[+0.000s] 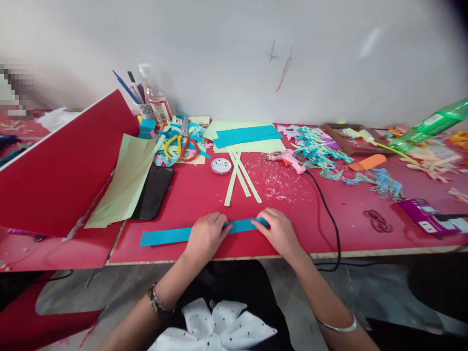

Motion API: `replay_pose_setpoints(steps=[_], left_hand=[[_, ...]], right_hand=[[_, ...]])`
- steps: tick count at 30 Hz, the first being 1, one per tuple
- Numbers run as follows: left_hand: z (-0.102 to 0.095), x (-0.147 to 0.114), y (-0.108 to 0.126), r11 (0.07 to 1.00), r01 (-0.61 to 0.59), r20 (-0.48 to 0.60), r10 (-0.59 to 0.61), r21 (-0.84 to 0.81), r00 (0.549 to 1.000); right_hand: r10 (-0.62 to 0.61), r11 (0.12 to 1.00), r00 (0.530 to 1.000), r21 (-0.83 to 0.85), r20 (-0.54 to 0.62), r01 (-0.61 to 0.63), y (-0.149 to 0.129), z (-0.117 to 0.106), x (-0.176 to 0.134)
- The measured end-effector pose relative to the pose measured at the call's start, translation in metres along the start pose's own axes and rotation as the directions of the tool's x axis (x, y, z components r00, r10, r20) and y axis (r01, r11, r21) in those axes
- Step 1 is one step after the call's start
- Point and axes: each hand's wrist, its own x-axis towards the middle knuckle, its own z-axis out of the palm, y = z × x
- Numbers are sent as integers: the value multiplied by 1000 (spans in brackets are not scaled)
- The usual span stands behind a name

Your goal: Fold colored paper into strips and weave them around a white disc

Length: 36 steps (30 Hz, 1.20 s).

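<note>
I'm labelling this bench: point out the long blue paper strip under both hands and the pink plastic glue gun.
Long blue paper strip (166, 236), head view: its uncovered left stretch.
Pink plastic glue gun (289, 158), head view: its body.

One held strip (164, 236), two bottles (158, 103)

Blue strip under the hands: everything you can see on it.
The blue strip is long, narrow, plain and straight-edged, apparently paper. It lies roughly flat near the front edge of the red table, running sideways and slanting slightly away from the person toward the right. The left hand covers part of its middle; the right hand touches its right end, partly hiding it.
</note>
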Motion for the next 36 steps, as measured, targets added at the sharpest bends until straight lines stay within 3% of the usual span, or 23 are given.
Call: replay_pose_setpoints(steps=[11,17,19,21,23,25,36], left_hand=[[1,-1,3,996,59,62,-63,72,996],[-6,-1,6,991,84,74,-91,103,993],[-8,-5,8,994,31,40,-35,104,999],[-9,-10,11,990,-115,35,113,84,993],[-8,-15,14,958,-283,67,280,38,958],[-5,-19,17,932,-363,99,361,-2,927],[-3,-23,1,916,-391,144,400,-92,905]], right_hand=[[1,967,1000,-256,28,6,-6,4,1],[8,952,999,-305,32,2,-7,4,2],[-10,946,999,-324,33,20,-7,4,2],[-25,940,999,-339,47,39,-6,3,3],[-28,938,998,-344,65,49,-5,2,4],[-25,939,997,-341,72,48,-5,2,4],[7,956,997,-293,79,16,-7,1,4]])
